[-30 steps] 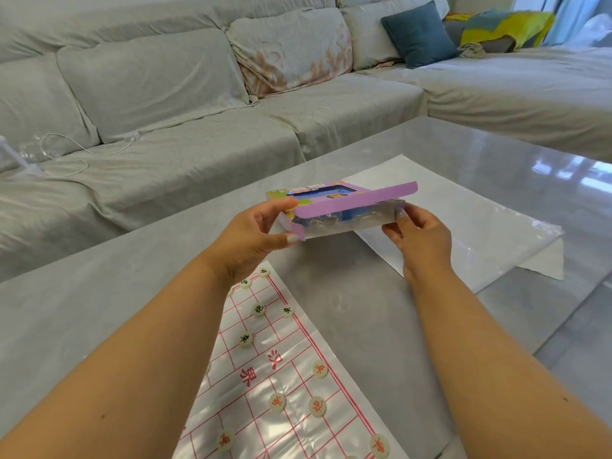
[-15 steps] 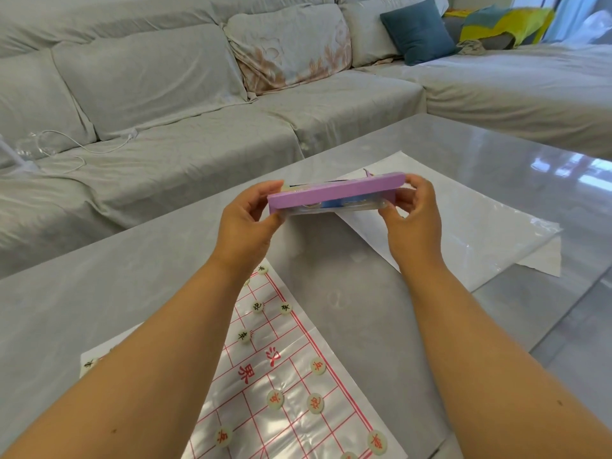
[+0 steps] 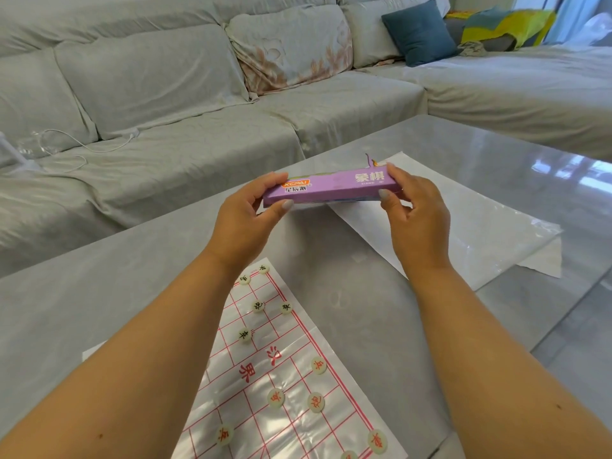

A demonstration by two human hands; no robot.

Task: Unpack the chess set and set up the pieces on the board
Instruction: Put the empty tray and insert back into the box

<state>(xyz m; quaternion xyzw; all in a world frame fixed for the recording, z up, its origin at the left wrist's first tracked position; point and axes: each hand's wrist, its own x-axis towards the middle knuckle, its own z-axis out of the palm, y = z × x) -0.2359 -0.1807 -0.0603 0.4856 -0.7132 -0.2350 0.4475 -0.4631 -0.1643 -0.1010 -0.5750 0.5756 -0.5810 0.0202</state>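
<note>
Both hands, box now level.

The board lies flat on the surface nearest the person, with pieces standing on it at both ends. Above and beyond it the box is held off the surface, the left hand at its left end and the right hand at its right. Under and right of the box lies a sheet (one corner overhangs the surface's edge). The sofa runs behind, bearing a cushion at the right and a cable at the left.
</note>
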